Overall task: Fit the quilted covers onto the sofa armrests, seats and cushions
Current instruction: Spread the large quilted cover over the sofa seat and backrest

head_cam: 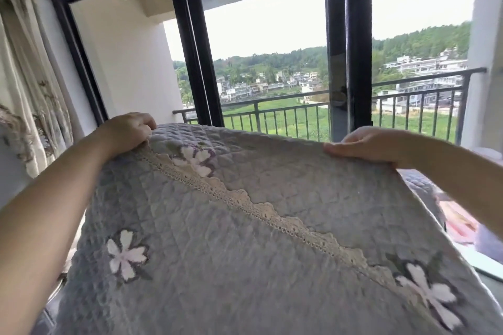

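Grey quilted cover spread wide across the lower frame, lace strip running diagonally, white flowers stitched on | left hand at centre-left, fingers curled tight on the top corner | right hand at centre-right, pinching the top edge | black-framed window and balcony railing behind.

Quilted cover: lower part cut off by the bottom edge; conceals whatever lies beneath it. Left hand: fingertips curled behind the cover's far edge, unseen. Right hand: fingers hidden behind the cover. Pink items, right: blurred, unidentifiable. Curtain: cropped at the left edge.
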`<state>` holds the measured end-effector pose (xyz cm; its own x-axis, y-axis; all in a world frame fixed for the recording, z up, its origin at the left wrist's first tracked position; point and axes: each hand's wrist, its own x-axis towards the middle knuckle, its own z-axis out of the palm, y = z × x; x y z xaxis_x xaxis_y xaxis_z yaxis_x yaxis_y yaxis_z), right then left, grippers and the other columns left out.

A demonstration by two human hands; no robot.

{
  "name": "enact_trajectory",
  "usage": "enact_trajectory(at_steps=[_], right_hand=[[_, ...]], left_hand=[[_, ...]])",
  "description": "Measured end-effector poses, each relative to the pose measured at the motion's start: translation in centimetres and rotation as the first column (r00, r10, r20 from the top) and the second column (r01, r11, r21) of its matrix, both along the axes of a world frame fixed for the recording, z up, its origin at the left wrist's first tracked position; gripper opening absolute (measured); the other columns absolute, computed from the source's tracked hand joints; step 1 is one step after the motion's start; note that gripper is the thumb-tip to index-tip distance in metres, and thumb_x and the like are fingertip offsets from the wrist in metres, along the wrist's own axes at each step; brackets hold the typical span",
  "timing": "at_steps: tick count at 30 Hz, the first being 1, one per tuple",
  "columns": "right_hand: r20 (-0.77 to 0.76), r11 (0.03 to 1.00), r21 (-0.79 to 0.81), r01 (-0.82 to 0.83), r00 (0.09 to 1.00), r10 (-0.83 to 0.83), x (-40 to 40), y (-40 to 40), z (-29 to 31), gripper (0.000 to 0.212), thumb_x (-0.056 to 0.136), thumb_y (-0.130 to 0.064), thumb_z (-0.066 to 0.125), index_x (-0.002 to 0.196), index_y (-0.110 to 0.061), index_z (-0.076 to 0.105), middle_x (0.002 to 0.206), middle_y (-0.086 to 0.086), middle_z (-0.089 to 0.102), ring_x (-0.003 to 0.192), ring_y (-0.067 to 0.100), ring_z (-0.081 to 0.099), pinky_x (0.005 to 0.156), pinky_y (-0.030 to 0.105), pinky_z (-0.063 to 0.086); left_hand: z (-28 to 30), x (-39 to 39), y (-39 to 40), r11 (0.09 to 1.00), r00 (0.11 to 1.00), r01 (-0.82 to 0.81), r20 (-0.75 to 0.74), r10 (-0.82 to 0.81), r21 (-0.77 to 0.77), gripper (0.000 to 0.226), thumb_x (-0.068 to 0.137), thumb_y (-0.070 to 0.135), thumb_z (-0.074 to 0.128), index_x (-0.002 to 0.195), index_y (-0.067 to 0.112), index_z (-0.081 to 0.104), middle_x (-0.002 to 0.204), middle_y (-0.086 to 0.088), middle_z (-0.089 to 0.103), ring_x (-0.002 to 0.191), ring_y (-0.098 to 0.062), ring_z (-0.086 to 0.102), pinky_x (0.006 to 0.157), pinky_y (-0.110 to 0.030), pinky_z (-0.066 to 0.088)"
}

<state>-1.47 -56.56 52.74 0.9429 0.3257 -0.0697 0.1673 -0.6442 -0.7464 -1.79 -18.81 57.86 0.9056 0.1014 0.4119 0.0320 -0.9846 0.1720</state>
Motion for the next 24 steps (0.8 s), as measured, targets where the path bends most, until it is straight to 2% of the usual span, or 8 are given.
enact_trajectory(at_steps=[2, 6, 11, 14, 17, 19, 21, 24], right_hand=[[0.207, 0.991, 0.003, 0.136, 0.969, -0.134, 1.1, -0.1, 1.5, 0.044, 0.071, -0.055, 0.061, 0.052, -0.015, 0.060, 0.050, -0.001, 0.058, 0.054, 0.019, 0.057, 0.059, 0.027, 0.049], [0.315, 0.977, 0.146, 0.156, 0.929, -0.195, 5.2, 0.2, 0.4, 0.046, 0.077, -0.043, 0.067, 0.050, -0.013, 0.046, 0.051, 0.001, 0.046, 0.051, 0.014, 0.043, 0.054, 0.025, 0.037], [0.270, 0.989, -0.128, 0.073, 0.962, -0.036, 9.8, 3.2, -7.1, 0.044, 0.088, -0.046, 0.052, 0.056, -0.018, 0.040, 0.061, -0.002, 0.042, 0.056, 0.008, 0.036, 0.051, 0.021, 0.028], [0.157, 0.975, -0.224, 0.017, 0.988, 0.018, 10.4, 3.6, -8.2, 0.046, 0.093, -0.050, 0.037, 0.069, -0.013, 0.053, 0.066, -0.001, 0.050, 0.061, 0.010, 0.043, 0.056, 0.020, 0.033], [0.175, 0.984, -0.180, 0.000, 0.984, 0.032, 10.0, 2.6, -8.6, 0.046, 0.093, -0.046, 0.038, 0.062, -0.013, 0.046, 0.059, -0.001, 0.044, 0.055, 0.009, 0.037, 0.051, 0.020, 0.029], [0.228, 0.989, -0.149, 0.019, 0.974, 0.016, 9.1, 1.9, -8.9, 0.045, 0.092, -0.042, 0.042, 0.056, -0.016, 0.039, 0.056, -0.001, 0.039, 0.053, 0.009, 0.033, 0.049, 0.020, 0.027], [0.283, 0.991, -0.130, 0.031, 0.959, 0.007, 8.1, 1.4, -8.9, 0.044, 0.091, -0.040, 0.044, 0.054, -0.017, 0.037, 0.055, -0.001, 0.038, 0.053, 0.009, 0.032, 0.050, 0.022, 0.027], [0.301, 0.993, -0.104, 0.049, 0.953, -0.015, 6.6, 0.7, -9.1, 0.044, 0.092, -0.039, 0.045, 0.056, -0.017, 0.035, 0.056, -0.001, 0.037, 0.054, 0.010, 0.032, 0.053, 0.024, 0.027]], left_hand=[[0.0, 0.1, -0.6, 1.000, 1.000, -0.005, -0.016, 0.006, 0.010, 0.028, 0.092, 0.006, 0.036, 0.112, 0.007, 0.056, 0.128, -0.014, 0.051, 0.112, -0.024, 0.045, 0.095, -0.031, 0.033], [0.1, 0.1, -1.1, 1.000, 0.999, -0.021, -0.038, 0.022, 0.014, 0.028, 0.091, 0.005, 0.036, 0.111, 0.006, 0.056, 0.127, -0.014, 0.051, 0.101, -0.018, 0.042, 0.090, -0.028, 0.032], [0.0, 0.1, -1.3, 0.999, 0.998, -0.023, -0.053, 0.025, 0.039, 0.028, 0.092, 0.008, 0.037, 0.114, 0.008, 0.054, 0.129, -0.011, 0.050, 0.104, -0.019, 0.042, 0.088, -0.027, 0.030], [0.3, 0.5, -1.4, 0.999, 0.996, -0.017, -0.082, 0.021, 0.052, 0.025, 0.092, 0.009, 0.036, 0.110, 0.010, 0.054, 0.128, -0.011, 0.049, 0.106, -0.020, 0.043, 0.090, -0.028, 0.031], [1.4, 1.0, -2.6, 0.986, 0.977, -0.062, -0.194, 0.092, 0.156, 0.021, 0.088, 0.007, 0.038, 0.102, 0.016, 0.051, 0.127, -0.011, 0.051, 0.102, -0.021, 0.045, 0.084, -0.028, 0.034], [2.7, 2.0, -4.3, 0.952, 0.957, -0.111, -0.227, 0.180, 0.286, 0.030, 0.090, 0.006, 0.036, 0.115, 0.009, 0.052, 0.130, -0.011, 0.051, 0.105, -0.023, 0.048, 0.086, -0.029, 0.037], [3.1, 3.4, -6.8, 0.920, 0.964, -0.118, -0.181, 0.197, 0.374, 0.038, 0.094, 0.016, 0.034, 0.128, 0.005, 0.046, 0.137, -0.013, 0.045, 0.117, -0.025, 0.047, 0.099, -0.034, 0.038], [1.4, 5.2, -11.3, 0.901, 0.929, 0.118, -0.368, 0.049, 0.418, 0.046, 0.097, 0.037, 0.031, 0.130, 0.010, 0.047, 0.138, -0.009, 0.045, 0.124, -0.024, 0.045, 0.104, -0.035, 0.035]])
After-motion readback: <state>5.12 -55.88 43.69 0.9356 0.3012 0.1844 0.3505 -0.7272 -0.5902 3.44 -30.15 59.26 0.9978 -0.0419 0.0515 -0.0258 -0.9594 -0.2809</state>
